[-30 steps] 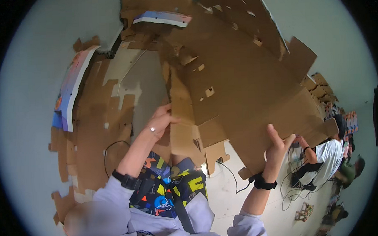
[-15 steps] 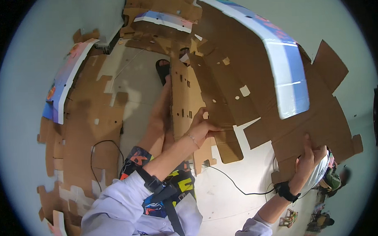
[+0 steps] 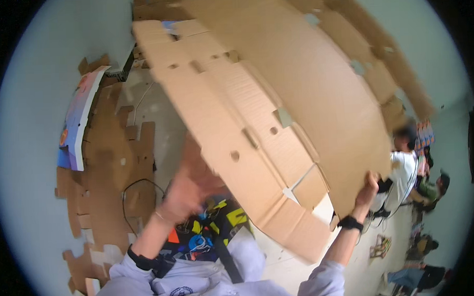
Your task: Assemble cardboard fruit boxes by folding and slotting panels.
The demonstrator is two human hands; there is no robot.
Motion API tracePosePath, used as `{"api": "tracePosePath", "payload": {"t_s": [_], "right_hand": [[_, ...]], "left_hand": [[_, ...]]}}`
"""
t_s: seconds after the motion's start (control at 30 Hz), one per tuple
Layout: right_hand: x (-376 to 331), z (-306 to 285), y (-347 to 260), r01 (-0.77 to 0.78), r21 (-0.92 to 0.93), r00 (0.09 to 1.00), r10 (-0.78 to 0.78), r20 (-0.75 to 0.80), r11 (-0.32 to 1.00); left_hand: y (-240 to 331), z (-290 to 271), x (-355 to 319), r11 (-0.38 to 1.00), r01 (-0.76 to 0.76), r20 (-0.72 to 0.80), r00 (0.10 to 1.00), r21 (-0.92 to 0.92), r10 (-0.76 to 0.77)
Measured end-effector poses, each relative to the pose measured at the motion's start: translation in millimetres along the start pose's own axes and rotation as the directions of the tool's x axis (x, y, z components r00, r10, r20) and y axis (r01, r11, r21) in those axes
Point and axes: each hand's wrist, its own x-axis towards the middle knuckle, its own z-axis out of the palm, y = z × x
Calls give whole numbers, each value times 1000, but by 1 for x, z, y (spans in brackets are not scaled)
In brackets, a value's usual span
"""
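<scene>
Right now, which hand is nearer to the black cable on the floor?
Left. The left hand is just right of the black cable; the right hand grips the big cardboard sheet far across.

Large die-cut cardboard sheet point(image 3: 298, 109), plain brown, unfolded, raised overhead and tilted, filling the upper middle of the view. Corrugated underside showing, scored with fold lines, punched with small round holes and rectangular slots, flaps along the lower edge. Gripped at the right edge by right hand point(image 3: 367, 189); underside met by blurred left hand point(image 3: 189, 189) near the lower left edge.
</scene>
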Motion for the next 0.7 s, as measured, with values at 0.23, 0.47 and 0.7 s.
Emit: {"api": "tracePosePath", "payload": {"t_s": [0.23, 0.47, 0.7], "right_hand": [[-11, 59, 56, -447, -629, 526, 756, 389, 635], [-4, 129, 84, -426, -667, 513, 771, 378, 611], [-58, 36, 120, -571, -94, 788, 576, 216, 816]], "left_hand": [[73, -164, -52, 863, -245, -513, 720, 442, 467], [79, -169, -68, 596, 22, -400, 762, 803, 510], [77, -121, -63, 946, -241, -638, 699, 216, 324]]}}
